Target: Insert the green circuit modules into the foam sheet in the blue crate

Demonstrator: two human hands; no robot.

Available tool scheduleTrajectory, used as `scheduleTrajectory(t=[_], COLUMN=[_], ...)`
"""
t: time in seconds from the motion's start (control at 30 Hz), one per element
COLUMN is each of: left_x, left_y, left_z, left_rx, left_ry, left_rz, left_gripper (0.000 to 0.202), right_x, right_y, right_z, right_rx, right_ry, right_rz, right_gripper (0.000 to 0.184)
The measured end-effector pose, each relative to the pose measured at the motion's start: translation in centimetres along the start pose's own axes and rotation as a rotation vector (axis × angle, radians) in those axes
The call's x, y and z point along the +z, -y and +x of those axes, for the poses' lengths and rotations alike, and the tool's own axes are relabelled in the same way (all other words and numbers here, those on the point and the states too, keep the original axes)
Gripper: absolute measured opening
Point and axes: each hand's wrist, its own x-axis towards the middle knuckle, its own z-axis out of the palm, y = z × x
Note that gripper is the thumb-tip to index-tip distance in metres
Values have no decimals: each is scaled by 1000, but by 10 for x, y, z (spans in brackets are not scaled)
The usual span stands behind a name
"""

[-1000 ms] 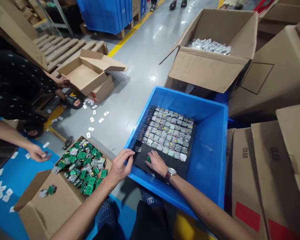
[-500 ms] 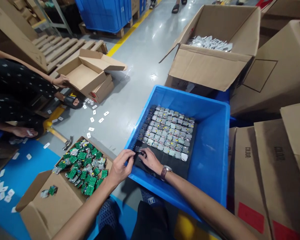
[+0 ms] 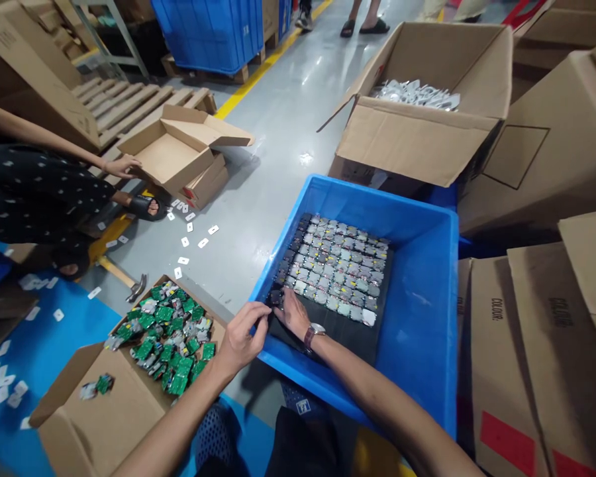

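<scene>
A blue plastic bin holds rows of small grey-and-white electronic modules on a black sheet. My left hand is at the bin's near-left rim, thumb and fingers pinched; anything between them is too small or hidden to name. Just inside that corner, my right hand, with a watch on its wrist, has its fingertips closed against a small dark part. To the left, an open carton holds a heap of green circuit boards with grey pieces.
A large open carton of pale grey plastic parts stands behind the bin. Tall cartons line the right. White tags and a hammer lie on the floor. At left, a co-worker's hand touches a small open box.
My right hand has turned, and its fingers have drawn in on the dark part at the bin's corner. My left hand stays pinched in nearly the same place. The view has shifted slightly.
</scene>
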Motion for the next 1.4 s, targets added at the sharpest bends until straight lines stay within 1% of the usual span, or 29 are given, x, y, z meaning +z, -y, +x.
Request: scheduleTrajectory(t=[0.1, 0.2, 0.27, 0.33, 0.4, 0.47, 0.5, 0.53, 0.6, 0.67, 0.7, 0.77, 0.83, 0.87, 0.97, 1.07, 1.2, 1.3, 1.4], left_x=[0, 1, 1, 1, 1, 1, 1, 1, 2, 2, 2, 1, 1, 1, 1, 1, 0, 2, 1], left_y=[1, 2, 2, 1, 1, 1, 1, 1, 1, 1, 1, 1, 1, 1, 1, 0, -1, -2, -4], left_z=[0, -1, -1, -1, -1, -1, -1, -1, -1, -1, -1, -1, -1, -1, 0, -1, -1, 0, 0], left_rx=[-2, -3, -4, -6, -6, -4, -2, 0, 5, 7, 7, 5, 1, -1, 0, 4, -11, -16, -19], left_ry=[3, 6, 7, 8, 7, 3, 0, -1, -2, -2, -2, -2, 1, 1, 1, -1, 2, 6, -8], left_rz=[3, 2, 4, 7, 6, 6, 6, 6, 8, 8, 8, 7, 5, 5, 10, 9, 7, 3, -20], left_gripper=[22, 22, 22, 21, 21, 21, 21, 22, 22, 22, 22, 22, 23, 23, 23, 23, 23, 23, 23], right_x=[-3, -5, -8, -14, -23, -33, -37, -40, -43, -43, -42, -38, -34, -32, -26, -20, -15, -21, -40], right_y=[2, 8, 10, 10, 6, 0, -3, -6, -10, -13, -14, -17, -19, -20, -22, -21, -18, -12, 2], right_z=[5, 10, 11, 7, -1, -11, -16, -20, -25, -27, -27, -26, -24, -23, -18, -10, -5, -7, -12], right_rx=[44, 90, 62, 5, -41, -65, -75, -84, -81, -27, 13, 69, 62, 43, 3, 15, -11, -20, 22], right_ry=[18, -8, -20, -11, 36, 128, 183, 230, 263, 204, 155, 81, 73, 85, 90, 32, -16, -21, 56], right_rz=[-8, 12, 41, 47, -18, -146, -211, -260, -285, -228, -187, -102, -31, -3, 54, 100, 142, 127, 98], right_gripper=[40, 34, 31, 33, 40, 47, 46, 42, 29, 25, 27, 38, 45, 45, 34, 21, 14, 14, 10])
